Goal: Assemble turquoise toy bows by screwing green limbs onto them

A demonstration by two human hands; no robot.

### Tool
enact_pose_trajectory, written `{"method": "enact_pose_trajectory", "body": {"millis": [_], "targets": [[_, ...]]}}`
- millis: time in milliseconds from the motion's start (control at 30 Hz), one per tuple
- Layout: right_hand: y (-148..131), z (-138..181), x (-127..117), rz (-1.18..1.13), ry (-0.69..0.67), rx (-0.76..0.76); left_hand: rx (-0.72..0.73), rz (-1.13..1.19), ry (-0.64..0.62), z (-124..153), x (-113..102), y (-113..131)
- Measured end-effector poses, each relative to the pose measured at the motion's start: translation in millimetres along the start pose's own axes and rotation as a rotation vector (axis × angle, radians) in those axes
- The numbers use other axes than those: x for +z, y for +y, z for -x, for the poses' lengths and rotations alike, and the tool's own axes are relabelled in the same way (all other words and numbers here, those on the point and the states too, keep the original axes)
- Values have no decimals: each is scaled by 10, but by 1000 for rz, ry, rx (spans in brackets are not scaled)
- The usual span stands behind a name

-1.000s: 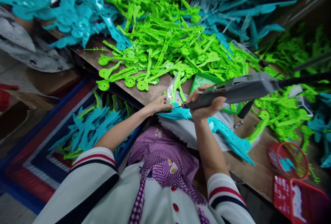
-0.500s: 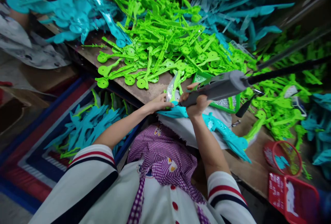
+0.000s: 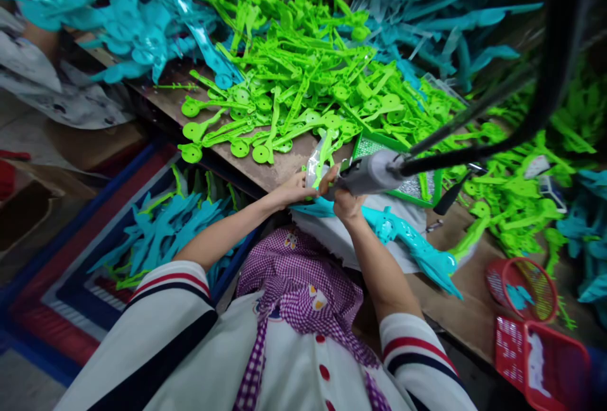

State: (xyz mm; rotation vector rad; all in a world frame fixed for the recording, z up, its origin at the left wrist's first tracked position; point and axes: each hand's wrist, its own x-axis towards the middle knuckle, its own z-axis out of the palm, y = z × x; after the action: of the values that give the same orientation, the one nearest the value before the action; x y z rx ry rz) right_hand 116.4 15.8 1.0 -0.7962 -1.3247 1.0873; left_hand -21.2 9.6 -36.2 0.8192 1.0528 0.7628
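Observation:
My right hand (image 3: 345,201) is wrapped round a grey powered screwdriver (image 3: 370,174) whose black cable rises to the upper right. Its tip points down at the left end of a long teal plastic toy part (image 3: 408,243) that lies on a white cloth at the table's near edge. My left hand (image 3: 289,191) presses on that same end of the teal part, fingers closed beside a clear plastic piece (image 3: 313,167). The tool now stands nearly upright over the part.
A heap of bright green plastic parts (image 3: 294,82) covers the wooden table (image 3: 279,171), with teal parts (image 3: 137,25) behind and left. A green tray (image 3: 403,186) sits by the tool. Red baskets (image 3: 531,291) stand at right. A bin of teal parts (image 3: 161,234) lies below left.
My right hand has swung the screwdriver from lying almost level to nearly upright, its tail moving left and up. My left hand has stayed on the teal part.

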Motion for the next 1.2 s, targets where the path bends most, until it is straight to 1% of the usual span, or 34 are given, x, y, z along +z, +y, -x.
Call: {"method": "enact_pose_trajectory", "body": {"millis": [67,133,167,233,300,333,367,400,467,533,567,600,700,800,900,1000,1100,1200], "targets": [[-15,40,2,-33,33,-45,2,-12,0,14,-9,9],[-96,21,-10,-75,80,-85,-21,-36,5,21,-25,23],[-156,-21,-33,-97,124,-108,-37,-44,12,20,-36,30],[-274,-173,-129,-135,264,-183,-58,-36,25,14,-63,40],[-328,-391,-294,-114,423,-269,-56,8,19,19,-95,35],[-318,-506,-393,-63,472,-289,-42,36,15,35,-114,23],[-282,-616,-493,16,488,-276,-12,56,23,64,-135,2],[-227,-714,-588,92,486,-246,35,59,54,107,-159,-29],[-85,-863,-737,196,477,-183,169,-5,189,238,-210,-119],[55,-957,-813,208,494,-158,295,-163,354,406,-262,-234],[113,-991,-828,199,500,-152,331,-252,399,493,-282,-290],[161,-1018,-832,193,495,-148,352,-330,412,574,-296,-341],[256,-1081,-832,203,465,-141,376,-494,337,740,-287,-434],[297,-1110,-857,193,495,-146,374,-563,295,767,-232,-453],[304,-1105,-886,161,537,-138,300,-504,296,721,-189,-466],[291,-1095,-897,179,485,-131,232,-353,284,679,-173,-506],[271,-1101,-895,192,443,-120,227,-268,291,656,-162,-547],[267,-1116,-893,134,422,-92,256,-290,320,637,-139,-567]]}}
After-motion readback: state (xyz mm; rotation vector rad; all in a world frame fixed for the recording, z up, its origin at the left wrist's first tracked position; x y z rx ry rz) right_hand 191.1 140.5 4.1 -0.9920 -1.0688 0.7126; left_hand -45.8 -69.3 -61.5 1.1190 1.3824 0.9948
